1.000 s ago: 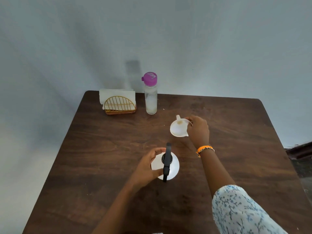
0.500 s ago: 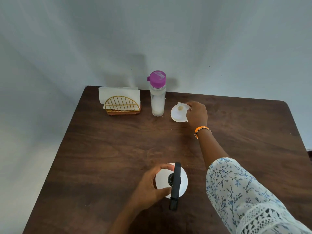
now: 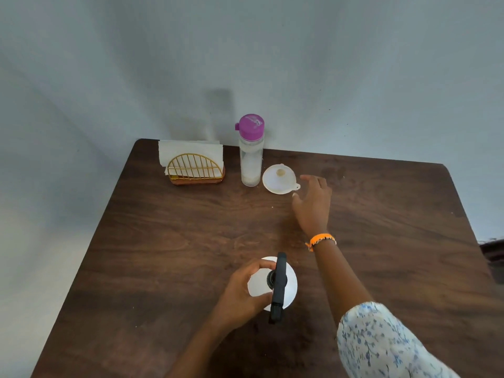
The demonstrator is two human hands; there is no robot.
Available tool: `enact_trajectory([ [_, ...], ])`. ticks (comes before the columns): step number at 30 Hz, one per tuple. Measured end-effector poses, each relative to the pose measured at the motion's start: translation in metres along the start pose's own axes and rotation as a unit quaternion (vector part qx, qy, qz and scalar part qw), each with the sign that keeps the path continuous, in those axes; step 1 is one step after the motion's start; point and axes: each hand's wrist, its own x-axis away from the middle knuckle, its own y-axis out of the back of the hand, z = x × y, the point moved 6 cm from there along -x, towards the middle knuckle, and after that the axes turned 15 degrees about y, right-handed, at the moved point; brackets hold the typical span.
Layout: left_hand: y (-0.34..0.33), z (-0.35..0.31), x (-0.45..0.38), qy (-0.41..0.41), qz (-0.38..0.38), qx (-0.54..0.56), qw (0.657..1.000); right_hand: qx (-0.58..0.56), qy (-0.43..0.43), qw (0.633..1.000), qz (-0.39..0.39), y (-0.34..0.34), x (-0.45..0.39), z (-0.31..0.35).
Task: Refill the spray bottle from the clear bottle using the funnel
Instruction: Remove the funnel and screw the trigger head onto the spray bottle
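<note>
The white spray bottle (image 3: 289,282) with a black trigger head stands near the table's front middle. My left hand (image 3: 240,293) grips its body from the left, fingers and thumb curled round it. The white funnel (image 3: 278,179) lies wide end down on the table at the back, just right of the clear bottle (image 3: 251,159), which wears a purple cap and stands upright. My right hand (image 3: 312,203) hovers just right of the funnel, fingers loosely spread and holding nothing.
A gold wire napkin holder (image 3: 195,167) with white napkins stands at the back left, next to the clear bottle. The dark wooden table (image 3: 163,241) backs onto a pale wall. A dark object shows past the table's right edge.
My right hand carried the funnel to the back beside the clear bottle, set it down, let go and drew back a little. My left hand kept hold of the spray bottle.
</note>
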Motion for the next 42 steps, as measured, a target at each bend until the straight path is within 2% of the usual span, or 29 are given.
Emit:
enact_trajectory([
  [5, -0.003, -0.007, 0.005, -0.030, -0.020, 0.011, 0.999, -0.148, -0.028, 0.988, 0.037, 0.023, 0.066, 0.027],
  [9, -0.002, -0.014, 0.013, -0.059, -0.043, 0.017, 0.997, -0.220, -0.053, 0.973, 0.049, 0.041, 0.121, 0.034],
  [15, -0.004, -0.012, 0.018, -0.072, -0.074, -0.003, 0.995, -0.282, 0.019, 0.951, 0.125, 0.055, 0.159, 0.051],
  [21, -0.006, -0.009, 0.023, -0.075, -0.090, -0.047, 0.992, -0.284, 0.066, 0.938, 0.187, 0.049, 0.165, 0.060],
  [25, -0.006, -0.005, 0.025, -0.029, -0.096, -0.056, 0.993, -0.240, 0.109, 0.951, 0.165, 0.043, 0.162, 0.070],
  [27, -0.006, -0.003, 0.023, -0.044, -0.095, -0.075, 0.992, -0.213, 0.120, 0.958, 0.148, 0.044, 0.161, 0.072],
  [33, -0.008, -0.011, 0.027, -0.064, -0.064, -0.061, 0.994, -0.179, 0.059, 0.976, 0.108, 0.058, 0.161, 0.060],
  [42, -0.007, -0.006, 0.020, -0.060, -0.054, -0.055, 0.995, -0.180, 0.061, 0.975, 0.111, 0.053, 0.152, 0.059],
])
